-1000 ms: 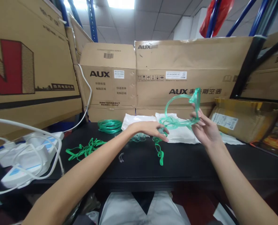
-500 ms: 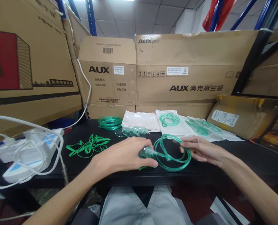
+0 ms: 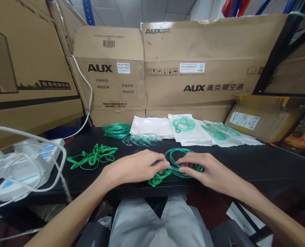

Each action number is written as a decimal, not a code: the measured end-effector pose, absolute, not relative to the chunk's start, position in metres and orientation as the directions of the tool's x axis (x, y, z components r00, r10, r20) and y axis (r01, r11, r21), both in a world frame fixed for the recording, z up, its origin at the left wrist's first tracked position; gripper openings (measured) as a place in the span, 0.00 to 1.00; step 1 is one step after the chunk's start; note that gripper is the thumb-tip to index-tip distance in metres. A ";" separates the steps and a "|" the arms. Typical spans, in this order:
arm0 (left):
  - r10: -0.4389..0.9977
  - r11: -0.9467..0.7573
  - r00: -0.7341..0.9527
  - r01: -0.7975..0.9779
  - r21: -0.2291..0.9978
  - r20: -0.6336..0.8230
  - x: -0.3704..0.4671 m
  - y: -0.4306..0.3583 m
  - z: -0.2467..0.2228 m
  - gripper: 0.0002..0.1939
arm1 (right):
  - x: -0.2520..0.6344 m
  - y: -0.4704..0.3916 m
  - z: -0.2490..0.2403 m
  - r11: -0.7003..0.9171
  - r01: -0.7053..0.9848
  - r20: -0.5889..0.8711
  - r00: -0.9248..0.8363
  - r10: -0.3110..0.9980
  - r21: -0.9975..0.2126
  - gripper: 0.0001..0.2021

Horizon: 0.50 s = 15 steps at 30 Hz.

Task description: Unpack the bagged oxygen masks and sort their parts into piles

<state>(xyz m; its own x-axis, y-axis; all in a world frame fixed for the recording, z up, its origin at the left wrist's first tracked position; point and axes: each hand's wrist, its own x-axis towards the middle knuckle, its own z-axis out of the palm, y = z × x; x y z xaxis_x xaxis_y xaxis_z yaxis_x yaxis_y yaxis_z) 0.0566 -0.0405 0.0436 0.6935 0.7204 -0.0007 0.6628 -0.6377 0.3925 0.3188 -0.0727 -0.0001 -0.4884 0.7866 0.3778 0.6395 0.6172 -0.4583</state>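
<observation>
At the front edge of the black tabletop (image 3: 245, 164), the left hand (image 3: 139, 166) has thumb and fingers closed round a clear mask (image 3: 157, 163), most of it hidden under the hand. A bunched green strap (image 3: 159, 177) sits below that thumb, close to the edge. Just beside it, the right hand (image 3: 209, 168) appears to pinch green tubing (image 3: 180, 150) between thumb and fingers, the coil spreading behind and beneath them. The fingertips hide too much to tell how far tubing and mask are joined.

Handling this well probably calls for a firm hold at the mask's neck rather than its thin cup, a pinch close to the tube's end so it does not buckle, and both parts held in one line. The strap could snag between them, so it is best left below the thumb.

Farther back, loose green straps (image 3: 94, 156) lie toward the tabletop's left edge. Beyond the left hand is a row of clear masks (image 3: 144, 139); along the back edge are coiled tubes (image 3: 117, 130) and white packets (image 3: 152, 126).
</observation>
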 end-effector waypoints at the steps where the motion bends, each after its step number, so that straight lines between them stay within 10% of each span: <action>1: 0.719 -0.639 0.695 0.659 0.396 0.004 0.058 -0.040 0.042 0.23 | 0.315 -0.073 -0.003 0.630 0.632 0.373 -0.507 0.777 -0.451 0.15; 15: 0.749 -0.599 0.660 0.638 0.483 0.056 0.069 -0.046 0.029 0.18 | 0.312 -0.066 -0.031 0.695 0.599 0.460 -0.525 0.716 -0.397 0.14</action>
<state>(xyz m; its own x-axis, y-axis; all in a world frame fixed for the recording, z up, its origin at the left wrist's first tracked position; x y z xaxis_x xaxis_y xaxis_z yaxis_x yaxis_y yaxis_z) 0.0694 -0.0459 0.0287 0.6602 0.7490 0.0563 0.6384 -0.5990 0.4834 0.3120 -0.0661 -0.0309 -0.5253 0.7156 0.4605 0.5988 0.6953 -0.3974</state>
